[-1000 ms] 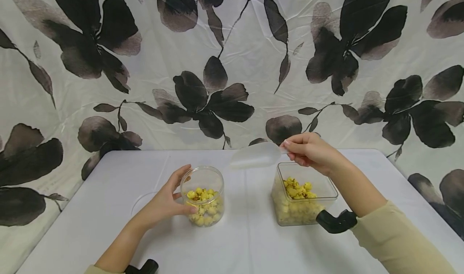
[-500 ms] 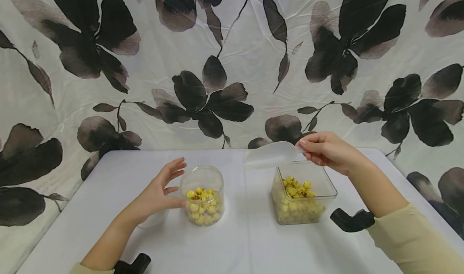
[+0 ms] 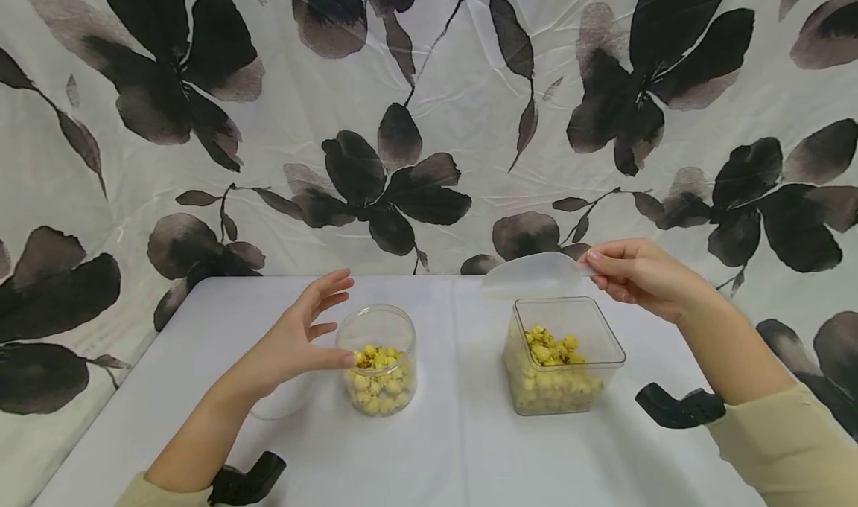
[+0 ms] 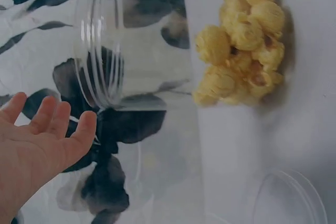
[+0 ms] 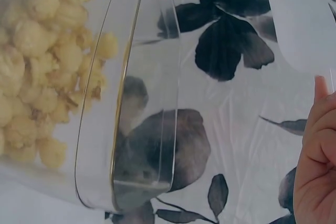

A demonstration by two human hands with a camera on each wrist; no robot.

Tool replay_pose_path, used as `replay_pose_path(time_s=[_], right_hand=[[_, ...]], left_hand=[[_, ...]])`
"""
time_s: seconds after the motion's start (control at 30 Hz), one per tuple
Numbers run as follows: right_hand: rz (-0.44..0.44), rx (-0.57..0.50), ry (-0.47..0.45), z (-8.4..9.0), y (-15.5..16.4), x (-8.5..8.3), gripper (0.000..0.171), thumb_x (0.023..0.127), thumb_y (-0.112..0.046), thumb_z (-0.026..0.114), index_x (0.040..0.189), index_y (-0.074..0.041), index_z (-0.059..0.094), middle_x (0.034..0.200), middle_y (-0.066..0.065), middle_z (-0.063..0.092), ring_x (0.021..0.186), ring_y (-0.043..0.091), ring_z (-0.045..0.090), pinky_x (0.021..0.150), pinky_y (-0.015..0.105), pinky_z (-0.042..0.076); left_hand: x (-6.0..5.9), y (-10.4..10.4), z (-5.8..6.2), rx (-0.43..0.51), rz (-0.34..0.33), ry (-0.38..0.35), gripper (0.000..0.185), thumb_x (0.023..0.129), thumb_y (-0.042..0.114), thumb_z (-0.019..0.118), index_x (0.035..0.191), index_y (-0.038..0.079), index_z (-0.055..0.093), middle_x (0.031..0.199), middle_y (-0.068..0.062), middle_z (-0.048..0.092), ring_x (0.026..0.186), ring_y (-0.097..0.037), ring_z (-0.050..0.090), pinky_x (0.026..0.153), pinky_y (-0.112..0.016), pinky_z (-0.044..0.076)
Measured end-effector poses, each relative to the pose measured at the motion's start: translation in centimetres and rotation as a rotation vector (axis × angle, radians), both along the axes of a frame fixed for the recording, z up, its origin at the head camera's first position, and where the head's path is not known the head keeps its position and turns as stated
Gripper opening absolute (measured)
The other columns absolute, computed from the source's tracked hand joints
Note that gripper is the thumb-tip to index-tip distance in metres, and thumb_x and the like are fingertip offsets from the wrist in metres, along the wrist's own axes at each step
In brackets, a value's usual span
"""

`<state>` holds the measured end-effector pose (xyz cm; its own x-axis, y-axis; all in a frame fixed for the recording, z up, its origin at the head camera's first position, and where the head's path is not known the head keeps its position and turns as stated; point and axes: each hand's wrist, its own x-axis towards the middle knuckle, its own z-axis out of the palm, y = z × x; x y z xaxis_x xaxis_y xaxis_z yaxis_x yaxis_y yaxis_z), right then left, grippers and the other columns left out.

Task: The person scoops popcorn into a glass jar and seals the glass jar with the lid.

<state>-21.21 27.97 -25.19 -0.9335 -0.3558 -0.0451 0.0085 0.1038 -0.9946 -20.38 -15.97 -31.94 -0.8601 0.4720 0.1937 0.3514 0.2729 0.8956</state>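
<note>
Two clear containers stand on the white desk [image 3: 456, 447] in front of a flowered cloth [image 3: 429, 120], and I go through them from the biggest thing down. The square tub [image 3: 566, 354] sits on the right, roughly half full of yellow popcorn [image 3: 550, 351]. The round jar [image 3: 377, 358] stands to its left, well apart, with a smaller heap of popcorn in its lower half. A clear lid [image 3: 284, 399] lies flat on the desk just left of the jar.

I see the scoop [image 3: 532, 271] held above the tub's far rim, its long axis running left to right and near level, its mouth pointing left toward the jar. It looks empty. My right hand [image 3: 637, 276] pinches its handle end between thumb and fingers, so that grip is closed on the scoop. The tub lies directly below and slightly nearer than the scoop, and the right hand is by far the closer one to it.

My left hand [image 3: 302, 339] has a wide grip, fingers spread, the thumb tip touching the jar's side and holding nothing.
</note>
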Motion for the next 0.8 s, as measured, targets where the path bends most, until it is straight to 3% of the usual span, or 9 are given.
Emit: replay_pose_path(time_s=[0.37, 0.67, 0.8], right_hand=[[0.044, -0.045, 0.028, -0.1, 2.0, 0.3, 0.024, 0.097, -0.008, 0.048, 0.093, -0.008, 0.072, 0.069, 0.0, 0.057, 0.049, 0.011, 0.035, 0.047, 0.015, 0.037], [0.01, -0.046, 0.002, -0.2, 3.4, 0.1, 0.023, 0.097, -0.007, 0.049, 0.093, -0.007, 0.071, 0.069, 0.001, 0.058, 0.05, 0.009, 0.04, 0.047, 0.015, 0.039], [-0.003, -0.057, -0.005, -0.5, 4.0, 0.2, 0.025, 0.097, -0.005, 0.047, 0.092, -0.007, 0.071, 0.069, 0.002, 0.058, 0.049, 0.012, 0.035, 0.046, 0.016, 0.039]], left_hand=[[0.1, 2.2, 1.4, 0.022, -0.009, 0.026, 0.094, 0.073, 0.009, 0.079, 0.147, 0.017, 0.022, 0.15, -0.005, 0.023, 0.136, -0.029, 0.022, 0.101, -0.058, 0.027], [-0.1, 4.8, 2.4, 0.057, -0.021, 0.007, 0.096, 0.071, 0.008, 0.081, 0.146, 0.02, 0.023, 0.149, 0.002, 0.026, 0.136, -0.021, 0.024, 0.104, -0.053, 0.027], [0.0, 5.9, 2.3, 0.07, -0.029, -0.009, 0.097, 0.07, 0.014, 0.083, 0.146, 0.025, 0.024, 0.147, 0.007, 0.028, 0.135, -0.017, 0.025, 0.104, -0.05, 0.029]])
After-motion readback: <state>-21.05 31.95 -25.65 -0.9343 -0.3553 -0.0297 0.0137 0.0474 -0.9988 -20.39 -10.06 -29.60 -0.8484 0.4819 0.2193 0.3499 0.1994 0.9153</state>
